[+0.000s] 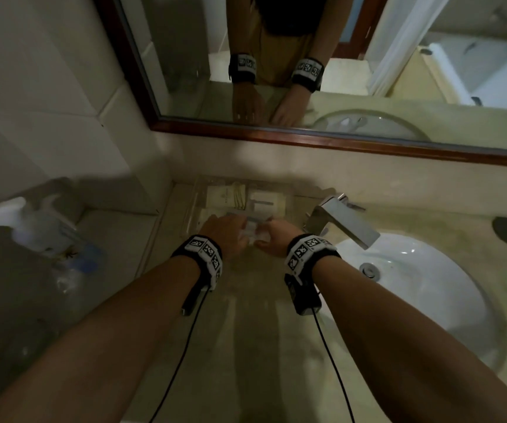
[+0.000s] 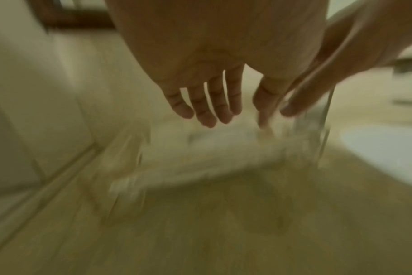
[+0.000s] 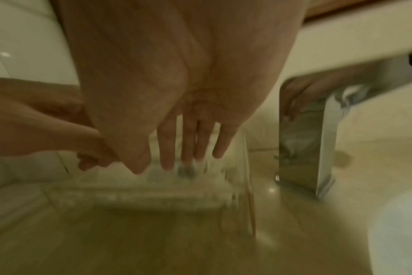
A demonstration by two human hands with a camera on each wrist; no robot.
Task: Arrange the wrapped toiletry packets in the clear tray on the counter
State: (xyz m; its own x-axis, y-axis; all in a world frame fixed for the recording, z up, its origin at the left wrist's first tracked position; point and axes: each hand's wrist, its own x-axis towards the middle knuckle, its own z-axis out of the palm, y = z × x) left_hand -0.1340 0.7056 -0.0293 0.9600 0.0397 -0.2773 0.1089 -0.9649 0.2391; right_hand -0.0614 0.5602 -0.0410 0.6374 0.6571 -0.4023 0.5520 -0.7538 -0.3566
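Landmark: tap, chrome, square-bodied, at the back of the worktop beside the basin.

1. Soap holder, white, on the wall far left of the tap, above a blurred clear bag.
2. Clear tray, on the worktop just left of the tap, against the back wall under the mirror. Wrapped packets lie flat in its back part, pale cream and white; their count cannot be told.
3. Left hand, wristband with black-and-white markers, over the near part of the tray, left of the tap. Grip: fingers straight and slightly spread, pointing down at the blurred white packets; whether they touch cannot be told.
4. Small clear-wrapped packet, between the two hands, at the tray's near edge.
5. Right hand, same wristband, nearest the tap. Grip: fingers extended downward, tips at the packet; an actual hold cannot be told through the blur.
6. Basin, white, oval, right of the tap, drain in view.
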